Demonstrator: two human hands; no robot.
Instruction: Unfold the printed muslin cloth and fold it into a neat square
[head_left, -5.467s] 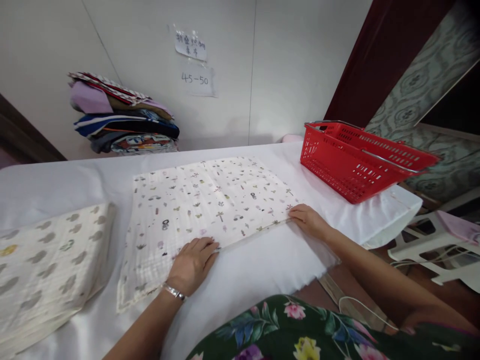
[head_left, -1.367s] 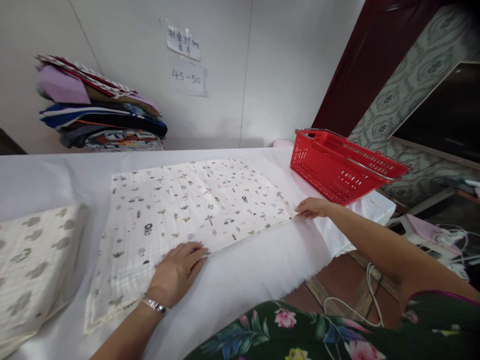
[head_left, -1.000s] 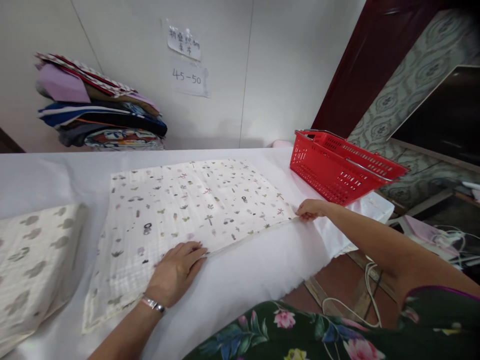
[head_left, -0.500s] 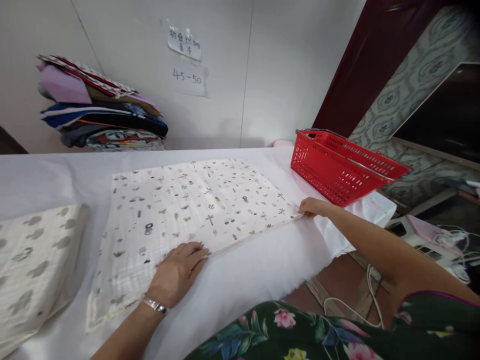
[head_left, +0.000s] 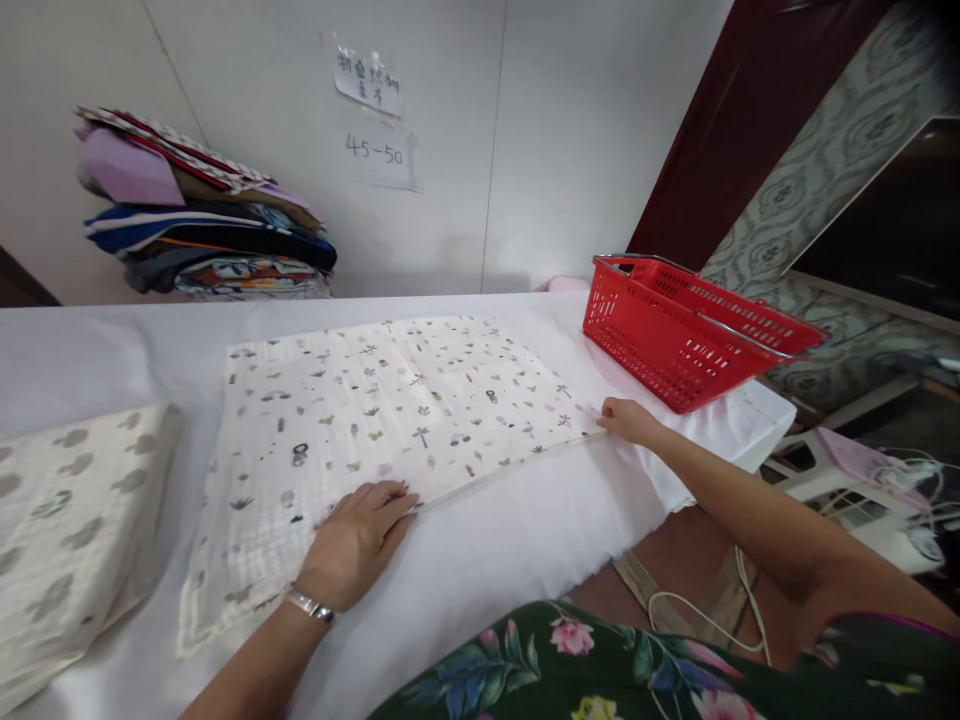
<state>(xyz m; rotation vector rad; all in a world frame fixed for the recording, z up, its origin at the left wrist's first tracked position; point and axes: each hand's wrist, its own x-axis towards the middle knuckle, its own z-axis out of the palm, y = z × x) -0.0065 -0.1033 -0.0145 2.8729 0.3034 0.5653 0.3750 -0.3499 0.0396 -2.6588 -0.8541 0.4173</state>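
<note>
A cream cloth with small printed motifs (head_left: 382, 410) lies spread flat on the white-covered table (head_left: 495, 545). My left hand (head_left: 356, 540) rests palm down on the cloth's near edge, fingers stretched out flat. My right hand (head_left: 626, 420) is at the cloth's near right corner, fingers curled and pinching that corner.
A folded stack of cream cloths with grey leaf prints (head_left: 67, 525) sits at the near left. A red plastic basket (head_left: 686, 330) stands at the table's right end. A pile of folded coloured fabrics (head_left: 202, 215) lies against the back wall. Cables and white furniture are on the floor at the right.
My right hand slid along the cloth's near edge to its right corner and has stayed there, shifting only slightly. My left hand has kept its place.
</note>
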